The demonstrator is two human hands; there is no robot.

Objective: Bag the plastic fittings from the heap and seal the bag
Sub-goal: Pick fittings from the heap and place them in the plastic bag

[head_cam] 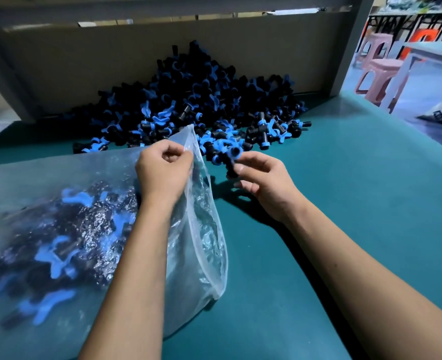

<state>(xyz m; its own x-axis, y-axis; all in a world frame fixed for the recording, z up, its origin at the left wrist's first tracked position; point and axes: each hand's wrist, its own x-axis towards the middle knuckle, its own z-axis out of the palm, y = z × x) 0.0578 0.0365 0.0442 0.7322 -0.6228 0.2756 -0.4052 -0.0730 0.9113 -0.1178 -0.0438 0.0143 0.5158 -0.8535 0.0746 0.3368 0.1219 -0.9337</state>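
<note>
Left hand [162,168] pinches the raised rim of the clear plastic bag [199,245], lifting its mouth open toward 3 o'clock. Right hand [260,178], just off that mouth at 3 o'clock, grips a black-and-blue plastic fitting [231,158] in thumb and fingertips. Bag lies on the teal table mat [344,178], already part-filled with fittings. Heap of black-and-blue fittings [196,105] sits at 12 o'clock from both hands, against a brown cardboard wall [85,53].

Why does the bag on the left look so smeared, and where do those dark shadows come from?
Head view: the bag blurs toward the wide-angle frame edge and glints with glare; the heap sits dim at the back; the right hand casts a hard shadow on the green table.
</note>
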